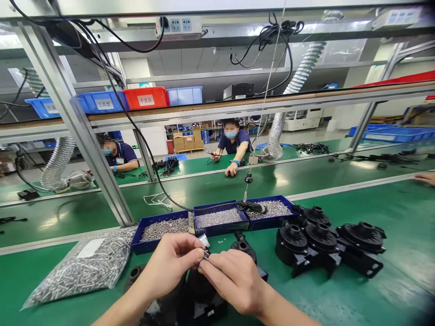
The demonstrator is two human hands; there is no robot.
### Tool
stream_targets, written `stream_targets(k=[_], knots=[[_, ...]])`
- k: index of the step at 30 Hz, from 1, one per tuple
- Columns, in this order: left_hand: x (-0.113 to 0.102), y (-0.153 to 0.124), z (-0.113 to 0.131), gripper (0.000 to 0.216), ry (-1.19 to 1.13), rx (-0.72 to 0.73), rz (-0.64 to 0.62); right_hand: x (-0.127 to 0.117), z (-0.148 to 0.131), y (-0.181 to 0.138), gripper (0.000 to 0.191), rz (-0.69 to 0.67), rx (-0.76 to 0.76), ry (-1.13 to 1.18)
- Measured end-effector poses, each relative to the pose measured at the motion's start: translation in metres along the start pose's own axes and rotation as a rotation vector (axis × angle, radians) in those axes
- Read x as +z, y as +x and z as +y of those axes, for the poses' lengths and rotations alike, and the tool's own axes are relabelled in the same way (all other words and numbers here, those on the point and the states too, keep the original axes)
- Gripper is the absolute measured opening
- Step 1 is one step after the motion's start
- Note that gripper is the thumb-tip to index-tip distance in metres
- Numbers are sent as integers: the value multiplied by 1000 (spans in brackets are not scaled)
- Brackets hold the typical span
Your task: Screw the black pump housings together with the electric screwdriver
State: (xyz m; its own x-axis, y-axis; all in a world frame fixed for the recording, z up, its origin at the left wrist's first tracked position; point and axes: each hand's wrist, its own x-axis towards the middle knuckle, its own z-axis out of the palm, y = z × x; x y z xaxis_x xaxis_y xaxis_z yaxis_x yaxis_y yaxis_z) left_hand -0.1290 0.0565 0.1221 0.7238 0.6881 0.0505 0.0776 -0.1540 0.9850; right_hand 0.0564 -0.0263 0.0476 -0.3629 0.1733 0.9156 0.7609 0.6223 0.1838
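My left hand point(170, 262) and my right hand point(236, 278) meet in front of me, fingertips pinched together. Between them shows a small dark piece point(206, 253), too small and too covered to name. Below my hands are black round plastic housings point(200, 287) with spouts, partly hidden by my fingers and wrists. Another black housing point(243, 246) stands just behind my right hand. Beyond my fingertips are three blue bins: one with long screws point(166, 228), one with tiny metal parts point(219, 218), one with more screws point(272, 209).
A black electric screwdriver point(252, 207) hangs on a cord over the bins. Left lies a clear bag of screws point(84, 271); right stand several black housings point(321, 237). A metal post point(78, 122) rises at left. Two co-workers sit opposite; another person's hand point(426, 178) shows far right.
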Motion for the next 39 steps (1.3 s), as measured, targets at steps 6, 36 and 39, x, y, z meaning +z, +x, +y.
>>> stream_targets(k=[6,36,39], knots=[[-16,-1,1,21,217,-61,-87,-16,25,-5,13,-203,204,240],[-40,-3,7,14,469,-98,-172,-11,12,5,45,-501,303,395],[-32,-4,6,11,383,-113,-199,-10,15,-2,27,-256,266,398]])
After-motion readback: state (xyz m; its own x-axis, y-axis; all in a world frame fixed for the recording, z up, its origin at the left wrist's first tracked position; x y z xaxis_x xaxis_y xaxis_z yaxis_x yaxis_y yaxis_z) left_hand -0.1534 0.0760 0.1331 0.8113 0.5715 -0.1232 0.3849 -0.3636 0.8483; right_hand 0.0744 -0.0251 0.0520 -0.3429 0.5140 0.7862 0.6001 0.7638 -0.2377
